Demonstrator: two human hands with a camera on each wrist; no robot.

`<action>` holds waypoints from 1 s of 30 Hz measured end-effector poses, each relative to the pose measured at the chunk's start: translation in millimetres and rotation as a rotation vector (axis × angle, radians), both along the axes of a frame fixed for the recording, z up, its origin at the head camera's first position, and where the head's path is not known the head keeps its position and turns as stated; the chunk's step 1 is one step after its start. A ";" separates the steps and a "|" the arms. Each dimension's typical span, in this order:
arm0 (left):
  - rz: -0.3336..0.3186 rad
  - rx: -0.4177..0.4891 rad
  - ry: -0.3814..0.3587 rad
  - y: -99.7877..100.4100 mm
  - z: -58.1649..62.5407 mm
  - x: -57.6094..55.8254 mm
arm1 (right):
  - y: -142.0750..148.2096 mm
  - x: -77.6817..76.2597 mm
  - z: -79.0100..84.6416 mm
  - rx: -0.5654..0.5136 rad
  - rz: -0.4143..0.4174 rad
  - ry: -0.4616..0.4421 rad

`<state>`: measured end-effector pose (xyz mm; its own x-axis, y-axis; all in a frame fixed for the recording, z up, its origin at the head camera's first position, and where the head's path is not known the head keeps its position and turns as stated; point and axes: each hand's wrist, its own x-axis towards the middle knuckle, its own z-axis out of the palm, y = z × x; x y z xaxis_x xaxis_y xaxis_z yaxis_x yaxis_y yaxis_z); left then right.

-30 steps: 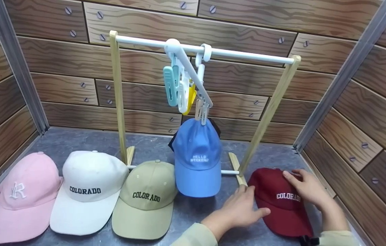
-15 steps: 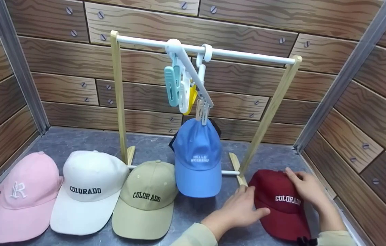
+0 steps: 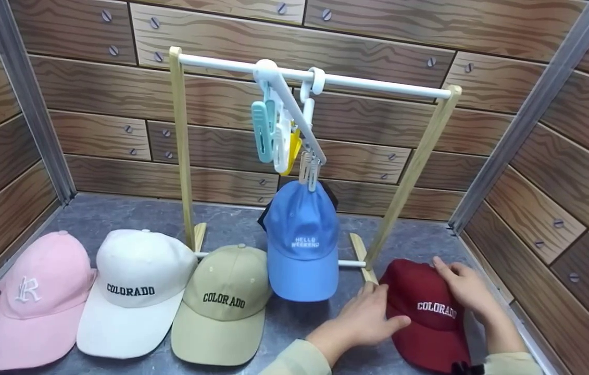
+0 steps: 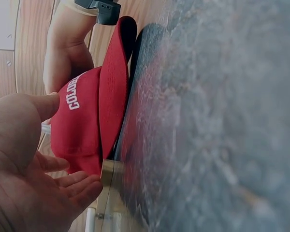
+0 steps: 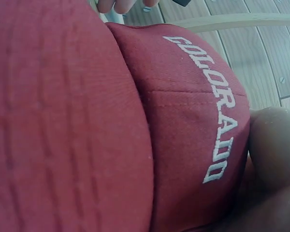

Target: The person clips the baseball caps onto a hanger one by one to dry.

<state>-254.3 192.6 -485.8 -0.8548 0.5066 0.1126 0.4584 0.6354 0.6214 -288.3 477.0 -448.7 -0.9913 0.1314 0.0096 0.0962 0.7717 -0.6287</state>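
Note:
A dark red baseball cap (image 3: 422, 312) with white COLORADO lettering sits on the grey tabletop at the right, its brim toward me. My left hand (image 3: 364, 317) lies at its left side, fingers extended against the crown and thumb spread above the brim. In the left wrist view those fingers (image 4: 82, 188) look straight and relaxed. My right hand (image 3: 471, 289) holds the crown's right side, thumb near the top and index finger bent. Its other fingers are hidden behind the cap. Embroidery and brim of the red cap (image 5: 193, 111) fill much of the right wrist view.
A wood-and-white rack (image 3: 367, 85) carries a clip hanger (image 3: 294, 112) with several pegs. A blue cap (image 3: 303, 245) hangs from it, something black behind. Pink (image 3: 39, 302), white (image 3: 138, 291) and beige caps (image 3: 224, 302) stand in a row at left. Wood-patterned walls surround the table.
The red cap has shifted slightly left and toward me. My right thumb has slid from the front of its crown toward the right edge. My left hand has barely moved.

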 end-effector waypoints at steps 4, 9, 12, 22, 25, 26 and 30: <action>-0.001 0.007 -0.009 -0.8 0.7 -0.3 | -0.8 0.1 -0.1 -0.014 0.002 0.004; -0.005 0.024 -0.024 -1.8 0.9 -1.2 | -2.4 1.7 1.6 -0.046 -0.002 0.012; -0.012 0.035 -0.038 -2.6 1.7 -2.3 | -4.3 3.6 4.2 -0.093 -0.013 0.012; -0.012 0.094 -0.085 -5.2 6.1 -6.5 | -10.3 8.3 12.2 -0.344 -0.031 0.054; -0.005 0.122 -0.088 -6.0 8.2 -7.9 | -13.7 8.7 12.7 -0.425 0.003 0.082; -0.005 0.129 -0.080 -6.5 9.2 -8.3 | -15.6 9.1 13.0 -0.447 0.016 0.091; 0.002 0.155 -0.039 -8.6 14.1 -9.1 | -23.0 10.8 14.1 -0.486 0.065 0.118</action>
<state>-263.4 184.0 -471.7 -0.8610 0.4842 0.1558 0.4309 0.5316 0.7291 -277.5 454.0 -434.6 -0.9934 0.0870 0.0753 -0.0357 0.3889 -0.9206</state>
